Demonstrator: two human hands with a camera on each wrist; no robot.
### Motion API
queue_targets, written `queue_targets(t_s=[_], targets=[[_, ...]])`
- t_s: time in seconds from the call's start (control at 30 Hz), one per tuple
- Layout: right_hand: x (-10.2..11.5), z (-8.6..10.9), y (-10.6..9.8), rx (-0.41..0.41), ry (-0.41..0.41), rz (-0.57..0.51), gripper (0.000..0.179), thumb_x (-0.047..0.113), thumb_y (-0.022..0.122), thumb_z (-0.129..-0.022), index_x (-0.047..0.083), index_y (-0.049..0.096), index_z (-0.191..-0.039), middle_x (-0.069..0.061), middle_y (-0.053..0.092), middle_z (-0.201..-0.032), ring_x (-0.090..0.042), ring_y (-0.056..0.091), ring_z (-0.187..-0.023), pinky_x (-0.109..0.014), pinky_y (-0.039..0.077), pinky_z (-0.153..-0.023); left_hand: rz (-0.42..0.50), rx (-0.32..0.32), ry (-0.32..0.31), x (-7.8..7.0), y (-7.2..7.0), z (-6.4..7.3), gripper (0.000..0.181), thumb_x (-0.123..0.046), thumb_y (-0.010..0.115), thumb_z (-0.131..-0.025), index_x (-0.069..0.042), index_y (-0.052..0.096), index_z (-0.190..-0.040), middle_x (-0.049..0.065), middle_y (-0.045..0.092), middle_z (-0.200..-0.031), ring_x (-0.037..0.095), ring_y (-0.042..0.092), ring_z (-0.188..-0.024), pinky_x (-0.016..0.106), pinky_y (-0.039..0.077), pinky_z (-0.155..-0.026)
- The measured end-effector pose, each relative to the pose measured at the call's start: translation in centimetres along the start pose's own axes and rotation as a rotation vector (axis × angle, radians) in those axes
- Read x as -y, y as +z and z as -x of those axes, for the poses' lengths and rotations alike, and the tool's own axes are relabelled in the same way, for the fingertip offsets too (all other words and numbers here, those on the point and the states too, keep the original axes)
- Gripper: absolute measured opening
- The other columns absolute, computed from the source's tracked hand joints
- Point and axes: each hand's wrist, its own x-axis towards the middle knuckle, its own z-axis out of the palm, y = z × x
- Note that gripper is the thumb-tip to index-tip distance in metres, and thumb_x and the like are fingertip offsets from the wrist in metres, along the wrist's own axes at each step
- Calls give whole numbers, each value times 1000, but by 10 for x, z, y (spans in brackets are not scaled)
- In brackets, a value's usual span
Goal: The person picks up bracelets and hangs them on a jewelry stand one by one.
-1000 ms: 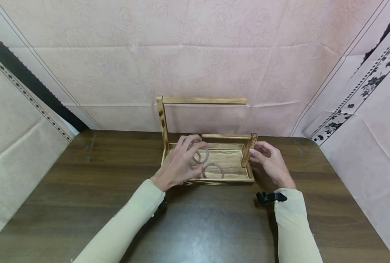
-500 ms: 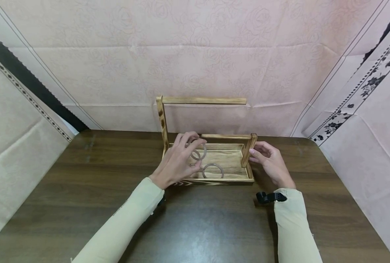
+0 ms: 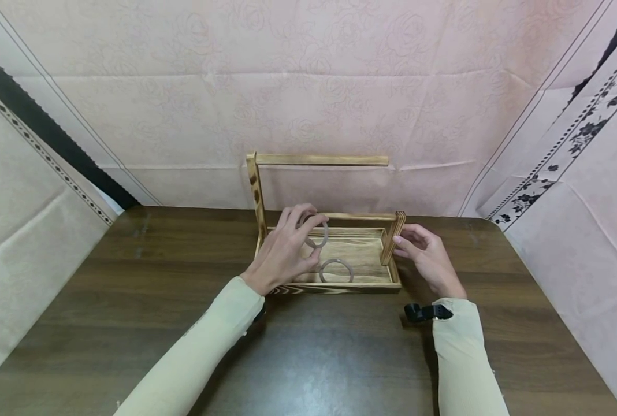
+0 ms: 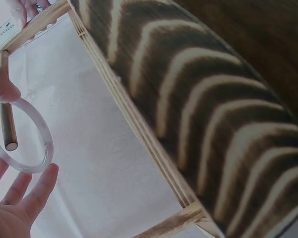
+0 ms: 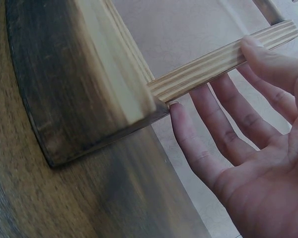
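In the head view a wooden jewelry stand (image 3: 360, 287) has a tray base, a tall left post with a rod and a shorter right post (image 3: 393, 240) with a lower rod (image 3: 360, 216). My left hand (image 3: 287, 248) holds a translucent bangle (image 3: 324, 238) by its edge near the lower rod's left end. Through that bangle's opening, the left wrist view shows the rod's free end (image 4: 11, 144); whether the bangle encircles it I cannot tell. Another bangle (image 3: 336, 261) is in the tray. My right hand (image 5: 258, 129) grips the short post between thumb and fingers.
The stand is on a brown wooden table (image 3: 329, 352) near its back edge. A pale patterned cloth (image 3: 308, 104) hangs behind it. Above the left hand runs the upper rod (image 3: 321, 160), its right end free.
My left hand has shifted slightly, raising the bangle toward the lower rod and turning it a little. The right hand keeps its grip on the post, and the bangle in the tray has not moved.
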Motion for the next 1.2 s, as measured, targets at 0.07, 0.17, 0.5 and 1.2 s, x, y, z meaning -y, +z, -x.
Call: queue_targets(t_s=[0.07, 0.17, 0.5, 1.2], targets=[[0, 0, 0, 0, -1, 3, 48, 31, 65, -101, -2, 55, -135, -6, 61, -121, -6, 65, -107, -34, 59, -96, -6, 3, -1, 0, 1, -2, 59, -16, 77, -80, -17, 59, -136, 10, 52, -135, 29, 52, -119, 33, 58, -79], [-2, -1, 0, -3, -2, 0, 47, 29, 65, -101, -2, 54, -134, -4, 60, -119, -6, 65, -106, -33, 59, -95, -9, 10, 0, -1, 1, -4, 59, -15, 77, -80, -17, 59, -136, 11, 53, -136, 28, 52, -120, 33, 58, -82], [-1, -1, 0, -8, -4, -8, 45, 30, 67, -100, -1, 55, -131, 0, 60, -116, -6, 65, -106, -31, 59, -93, 14, 24, -5, -3, 6, -12, 56, -15, 76, -82, -17, 58, -135, 10, 51, -137, 28, 51, -120, 33, 57, -86], [-2, -2, 1, -11, -6, 6, 46, 28, 65, -101, -4, 55, -133, 0, 60, -115, -6, 64, -105, -33, 59, -94, 44, 52, 7, -9, 14, -22, 55, -16, 75, -84, -15, 56, -136, 11, 49, -137, 28, 51, -120, 31, 56, -90]])
